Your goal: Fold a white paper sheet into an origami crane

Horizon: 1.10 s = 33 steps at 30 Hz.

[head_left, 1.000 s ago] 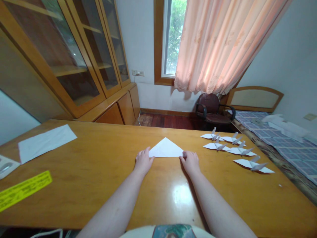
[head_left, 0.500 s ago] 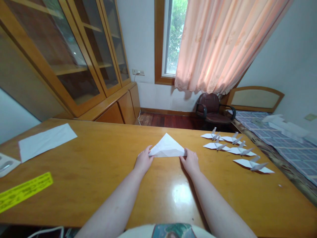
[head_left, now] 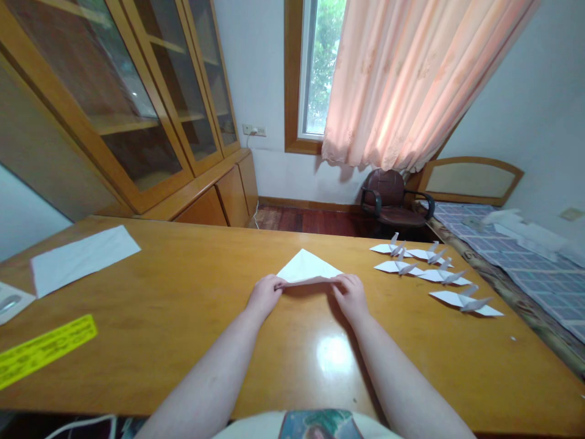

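A white sheet of paper (head_left: 308,267), folded into a triangle, is held over the middle of the table with its peak pointing away from me. My left hand (head_left: 265,295) pinches its left corner between thumb and fingers. At the right corner, my right hand (head_left: 351,295) grips the paper the same way. The near edge between both hands is lifted a little and bends, with a shadow under it.
Several folded paper cranes (head_left: 466,301) stand at the right of the wooden table (head_left: 183,341). On the left lie a white paper strip (head_left: 85,259), a yellow label (head_left: 48,350) and a partly visible pale object (head_left: 11,303). An office chair (head_left: 388,195) stands beyond.
The near edge of the folded paper has risen and now curves, where it lay flatter before. Both hands have rolled slightly and keep hold of the corners.
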Each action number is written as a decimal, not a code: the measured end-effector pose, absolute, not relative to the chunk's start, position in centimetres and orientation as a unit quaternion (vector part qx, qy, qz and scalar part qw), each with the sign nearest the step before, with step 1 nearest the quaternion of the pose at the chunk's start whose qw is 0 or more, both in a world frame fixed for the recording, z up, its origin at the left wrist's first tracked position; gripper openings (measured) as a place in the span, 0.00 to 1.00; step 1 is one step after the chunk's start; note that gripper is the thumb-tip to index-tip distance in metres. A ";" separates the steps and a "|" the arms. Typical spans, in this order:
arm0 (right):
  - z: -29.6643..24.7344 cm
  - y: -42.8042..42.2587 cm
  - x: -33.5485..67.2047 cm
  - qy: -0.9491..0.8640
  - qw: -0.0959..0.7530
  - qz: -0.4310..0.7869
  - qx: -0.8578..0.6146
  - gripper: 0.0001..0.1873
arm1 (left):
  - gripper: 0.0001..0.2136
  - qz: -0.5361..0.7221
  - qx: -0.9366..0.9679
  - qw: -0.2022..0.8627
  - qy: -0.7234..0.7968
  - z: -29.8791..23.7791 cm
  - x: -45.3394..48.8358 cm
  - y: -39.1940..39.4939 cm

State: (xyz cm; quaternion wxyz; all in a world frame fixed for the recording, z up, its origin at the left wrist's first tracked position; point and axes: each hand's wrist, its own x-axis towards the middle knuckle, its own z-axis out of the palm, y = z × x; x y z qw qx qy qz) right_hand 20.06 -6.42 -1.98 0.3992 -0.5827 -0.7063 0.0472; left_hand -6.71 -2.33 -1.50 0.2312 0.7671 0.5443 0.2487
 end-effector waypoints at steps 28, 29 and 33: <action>-0.5 -7.5 18.1 -0.777 0.165 0.063 -0.604 0.14 | 0.11 0.213 0.819 0.148 0.511 -1.0 -5.9 -3.5; -0.4 -7.5 18.1 -0.764 0.163 0.054 -0.622 0.14 | 0.11 0.214 0.829 0.158 0.492 -0.9 -5.8 -3.6; 0.2 -7.5 18.1 -0.736 0.147 0.028 -0.660 0.17 | 0.11 0.196 0.875 0.189 0.401 -0.5 -5.4 -4.2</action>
